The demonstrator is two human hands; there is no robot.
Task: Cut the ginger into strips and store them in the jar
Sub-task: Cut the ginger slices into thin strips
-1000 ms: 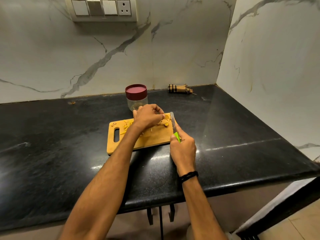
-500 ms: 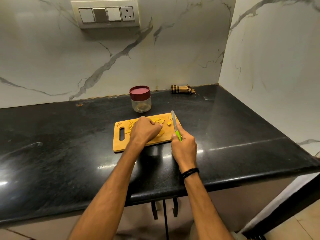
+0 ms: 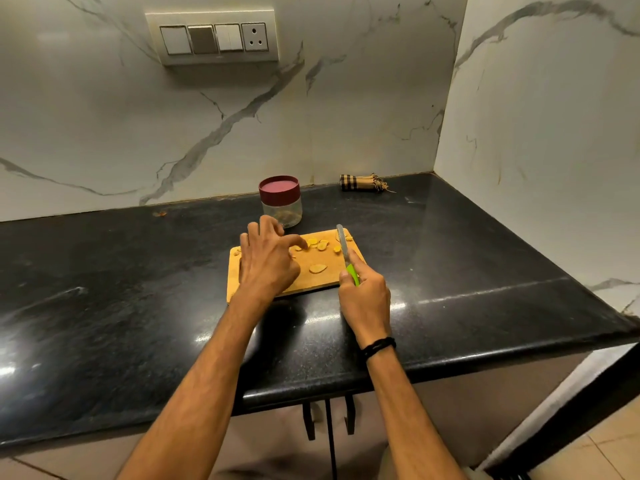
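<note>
A wooden cutting board (image 3: pixel 325 280) lies on the black counter with several yellow ginger slices (image 3: pixel 318 268) scattered on it. My left hand (image 3: pixel 268 259) hovers over the board's left half, fingers spread and loosely bent, its index finger reaching toward the slices near the far edge. My right hand (image 3: pixel 363 297) grips the green handle of a knife (image 3: pixel 343 245), whose blade points away over the board's right edge. A clear jar (image 3: pixel 281 211) with a dark red lid stands just behind the board, with some ginger inside.
A rolled checked cloth (image 3: pixel 360 183) lies at the back by the wall corner. Marble walls close off the back and right. A switch panel (image 3: pixel 213 36) hangs on the back wall. The counter's front edge (image 3: pixel 311 386) runs below my forearms.
My left hand has opened and lifted off the ginger pieces, uncovering slices spread on the board. The knife hand has stayed at the board's right edge.
</note>
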